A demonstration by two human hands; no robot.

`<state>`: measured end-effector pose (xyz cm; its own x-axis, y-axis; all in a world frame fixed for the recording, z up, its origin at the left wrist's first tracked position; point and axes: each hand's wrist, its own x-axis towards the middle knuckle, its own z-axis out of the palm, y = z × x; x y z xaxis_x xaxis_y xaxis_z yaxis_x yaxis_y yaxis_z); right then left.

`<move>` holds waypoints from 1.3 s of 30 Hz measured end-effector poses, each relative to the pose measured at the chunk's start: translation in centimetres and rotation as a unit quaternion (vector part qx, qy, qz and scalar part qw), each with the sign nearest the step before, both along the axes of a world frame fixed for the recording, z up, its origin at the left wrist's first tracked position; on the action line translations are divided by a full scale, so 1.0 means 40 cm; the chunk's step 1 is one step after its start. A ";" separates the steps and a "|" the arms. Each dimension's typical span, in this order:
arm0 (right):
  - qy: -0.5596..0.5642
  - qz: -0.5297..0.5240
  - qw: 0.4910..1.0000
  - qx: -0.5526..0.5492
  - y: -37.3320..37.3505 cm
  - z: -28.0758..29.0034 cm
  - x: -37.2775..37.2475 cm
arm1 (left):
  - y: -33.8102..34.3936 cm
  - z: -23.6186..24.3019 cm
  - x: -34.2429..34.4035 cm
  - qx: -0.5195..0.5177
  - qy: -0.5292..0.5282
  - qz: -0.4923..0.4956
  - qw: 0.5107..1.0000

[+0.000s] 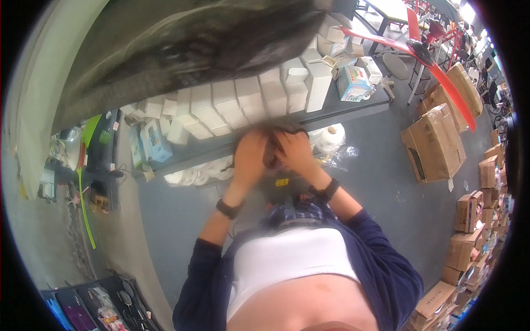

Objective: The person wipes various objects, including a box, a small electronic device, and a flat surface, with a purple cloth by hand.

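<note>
Head view: my left hand (pixel 249 154) and right hand (pixel 293 150) together clutch 1 dark object (pixel 271 151) below stacked white boxes (pixel 232 107); brown cartons (pixel 436 143) sit right.

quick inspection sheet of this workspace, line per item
surface: grey table, its far side packed with boxes, the near edge partly bare
job's things: a small dark item sits between both hands; what it is cannot be told
clutter: rows of white boxes, blue-and-white cartons, a white roll, clear plastic wrap, white discs
grippers: left hand and right hand are closed on the dark item, a black band on each wrist
cables: nothing seen
surroundings: brown cardboard boxes on the grey floor to the right, red-framed stands behind, an open case of tools at lower left
</note>
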<state>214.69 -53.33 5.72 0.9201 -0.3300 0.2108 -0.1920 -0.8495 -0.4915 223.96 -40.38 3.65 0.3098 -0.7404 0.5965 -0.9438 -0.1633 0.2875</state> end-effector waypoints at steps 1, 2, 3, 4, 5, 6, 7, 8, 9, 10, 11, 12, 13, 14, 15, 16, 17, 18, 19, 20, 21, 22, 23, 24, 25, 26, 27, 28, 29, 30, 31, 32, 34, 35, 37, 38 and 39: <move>-0.051 -0.012 0.997 -0.050 -0.018 -0.040 -0.026 | -0.019 -0.015 -0.005 0.005 -0.013 -0.013 1.000; -0.103 -0.023 0.989 -0.101 -0.040 -0.074 -0.046 | -0.039 -0.025 -0.010 0.010 -0.026 -0.026 0.999; -0.187 -0.023 0.976 -0.111 -0.074 -0.094 -0.059 | -0.069 -0.016 -0.020 0.003 -0.022 -0.021 1.000; -0.174 -0.053 0.977 -0.109 -0.093 -0.097 -0.074 | -0.089 -0.016 -0.024 0.019 -0.018 -0.013 1.000; -0.161 -0.083 0.978 -0.106 -0.110 -0.099 -0.088 | -0.107 -0.018 -0.026 0.034 -0.014 -0.004 0.999; -0.148 -0.115 0.977 -0.104 -0.126 -0.100 -0.097 | -0.124 -0.019 -0.030 0.049 -0.010 0.004 0.999; -0.216 -0.127 0.961 -0.121 -0.140 -0.094 -0.099 | -0.136 -0.019 -0.035 0.041 -0.013 0.002 0.999; -0.204 -0.112 0.967 -0.106 -0.144 -0.093 -0.101 | -0.144 -0.016 -0.040 0.033 -0.016 0.001 0.999; -0.191 -0.101 0.972 -0.091 -0.152 -0.093 -0.106 | -0.154 -0.014 -0.045 0.024 -0.019 -0.004 1.000; -0.179 -0.090 0.977 -0.076 -0.158 -0.092 -0.110 | -0.155 -0.013 -0.047 0.027 -0.021 0.008 0.999; -0.192 -0.083 0.974 -0.086 -0.161 -0.088 -0.112 | -0.147 -0.012 -0.046 0.030 -0.023 0.019 0.999; -0.205 -0.076 0.971 -0.094 -0.161 -0.085 -0.112 | -0.139 -0.010 -0.046 0.035 -0.025 0.030 0.999; -0.218 -0.070 0.968 -0.102 -0.164 -0.085 -0.115 | -0.134 -0.006 -0.047 0.033 -0.014 0.040 0.999; -0.206 -0.061 0.973 -0.089 -0.173 -0.091 -0.125 | -0.129 0.001 -0.050 0.030 -0.003 0.049 0.998; -0.198 -0.050 0.976 -0.077 -0.184 -0.095 -0.137 | -0.121 0.009 -0.051 0.026 0.005 0.061 0.998; -0.190 -0.039 0.979 -0.066 -0.194 -0.099 -0.146 | -0.111 0.000 -0.053 0.018 -0.003 0.061 0.998; -0.189 -0.048 0.980 -0.049 -0.201 -0.102 -0.150 | -0.101 -0.019 -0.054 0.011 -0.011 0.061 0.998; -0.186 -0.057 0.980 -0.033 -0.209 -0.104 -0.152 | -0.101 -0.023 -0.056 0.001 -0.018 0.061 0.998; -0.184 -0.066 0.981 -0.018 -0.215 -0.103 -0.153 | -0.109 -0.024 -0.054 0.019 -0.020 0.041 0.999; -0.192 -0.074 0.978 -0.033 -0.222 -0.098 -0.143 | -0.121 -0.023 -0.049 0.037 -0.023 0.021 0.999; -0.200 -0.081 0.975 -0.047 -0.226 -0.083 -0.119 | -0.132 -0.020 -0.047 0.056 -0.026 0.003 0.998; -0.207 -0.088 0.972 -0.060 -0.229 -0.072 -0.096 | -0.153 -0.018 -0.051 0.051 -0.016 -0.011 0.999; -0.195 -0.086 0.974 -0.074 -0.232 -0.067 -0.071 | -0.181 -0.016 -0.063 0.047 -0.007 -0.024 0.999; -0.180 -0.087 0.976 -0.090 -0.238 -0.064 -0.052 | -0.203 -0.011 -0.076 0.042 0.004 -0.041 0.998; -0.165 -0.087 0.977 -0.105 -0.242 -0.064 -0.041 | -0.211 -0.003 -0.086 0.044 0.026 -0.025 0.998; -0.163 -0.081 0.979 -0.093 -0.245 -0.066 -0.039 | -0.217 0.009 -0.097 0.046 0.048 -0.009 0.998; -0.160 -0.072 0.981 -0.081 -0.247 -0.069 -0.035 | -0.220 0.015 -0.104 0.048 0.070 0.010 0.996; -0.158 -0.064 0.983 -0.069 -0.249 -0.070 -0.035 | -0.216 0.007 -0.104 0.046 0.052 0.011 0.998; -0.162 -0.048 0.983 -0.070 -0.249 -0.068 -0.052 | -0.205 -0.007 -0.101 0.044 0.033 0.012 0.998; -0.165 -0.031 0.983 -0.070 -0.240 -0.065 -0.079 | -0.194 -0.024 -0.097 0.041 0.015 0.014 0.999; -0.172 -0.017 0.982 -0.072 -0.234 -0.063 -0.104 | -0.189 -0.035 -0.103 0.044 0.008 0.004 0.999; -0.150 -0.026 0.987 -0.052 -0.220 -0.074 -0.127 | -0.180 -0.048 -0.112 0.046 0.001 -0.006 0.999; -0.105 -0.037 0.994 -0.010 -0.188 -0.085 -0.162 | -0.178 -0.062 -0.122 0.043 -0.010 -0.026 0.999; -0.080 -0.043 0.996 0.012 -0.188 -0.071 -0.170 | -0.187 -0.072 -0.133 0.038 -0.012 -0.040 0.998; -0.149 -0.026 0.986 -0.069 -0.204 -0.076 -0.159 | -0.214 -0.076 -0.156 0.037 0.001 -0.038 0.999; -0.184 -0.017 0.977 -0.109 -0.214 -0.076 -0.149 | -0.232 -0.076 -0.166 0.040 0.020 -0.019 0.999; -0.164 -0.008 0.981 -0.103 -0.228 -0.069 -0.133 | -0.248 -0.079 -0.169 0.042 0.040 -0.006 0.998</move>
